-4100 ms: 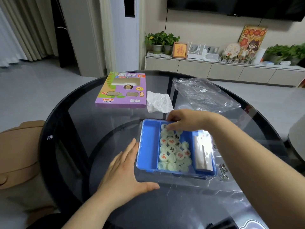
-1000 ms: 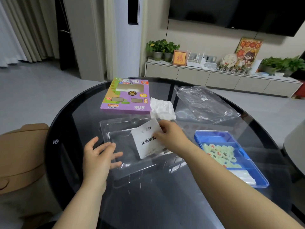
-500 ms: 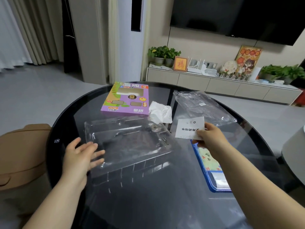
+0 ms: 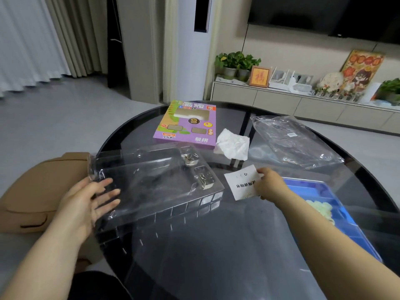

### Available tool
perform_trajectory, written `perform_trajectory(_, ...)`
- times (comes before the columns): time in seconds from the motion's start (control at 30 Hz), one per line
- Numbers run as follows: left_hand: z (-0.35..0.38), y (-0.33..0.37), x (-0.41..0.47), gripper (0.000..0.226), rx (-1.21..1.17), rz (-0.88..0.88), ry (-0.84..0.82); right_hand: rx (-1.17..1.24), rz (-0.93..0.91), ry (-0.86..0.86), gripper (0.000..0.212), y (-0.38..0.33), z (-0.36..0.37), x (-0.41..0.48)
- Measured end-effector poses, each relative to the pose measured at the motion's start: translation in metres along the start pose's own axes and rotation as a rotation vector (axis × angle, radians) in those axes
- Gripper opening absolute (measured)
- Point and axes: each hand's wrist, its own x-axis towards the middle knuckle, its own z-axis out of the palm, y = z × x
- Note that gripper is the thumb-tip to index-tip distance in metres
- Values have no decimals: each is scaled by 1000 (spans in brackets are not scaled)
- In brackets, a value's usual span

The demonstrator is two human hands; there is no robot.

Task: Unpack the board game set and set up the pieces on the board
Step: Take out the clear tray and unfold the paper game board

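Your right hand, pinching the leaflet, has sunk beside the clear tray; your left hand rests straight-fingered against it. Lay the leaflet flat beside it.

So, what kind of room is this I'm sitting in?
Most likely a home living room: a large television hangs on the wall above a long low cabinet that carries potted plants and a framed picture, and curtains hang at the left.
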Motion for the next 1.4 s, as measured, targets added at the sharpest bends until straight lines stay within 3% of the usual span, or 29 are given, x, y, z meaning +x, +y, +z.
perform_trajectory(0.17,2,1,5,38,47,-37,-6,-396,-150,123,41,-17,8,-3)
perform_trajectory(0.23,4,2,9,43,89,-34,-5,-333,-312,175,34,-33,11,-9)
perform_trajectory(0.3,5,3,10,45,115,-27,-8,-274,-506,99,24,-52,19,-16)
perform_trajectory(0.33,5,3,11,47,123,-23,-8,-356,-551,27,23,-60,24,-19)
perform_trajectory(0.43,2,2,13,50,140,-23,-23,-663,-534,-67,26,-72,36,-18)
perform_trajectory(0.6,2,0,15,46,160,4,-9,-755,-479,-110,30,-79,42,-15)
perform_trajectory(0.7,3,-2,15,47,157,28,4,-777,-470,-52,27,-81,47,-16)
perform_trajectory(0.93,1,-3,15,49,153,49,2,-695,-449,161,26,-73,61,-21)
perform_trajectory(1.2,1,-2,13,48,142,55,-12,-714,-502,142,19,-75,62,-21)
perform_trajectory(1.27,1,-2,12,48,132,56,-16,-578,-476,86,20,-75,56,-18)
perform_trajectory(1.4,-4,0,12,52,88,60,-11,77,-339,25,22,-75,38,-10)
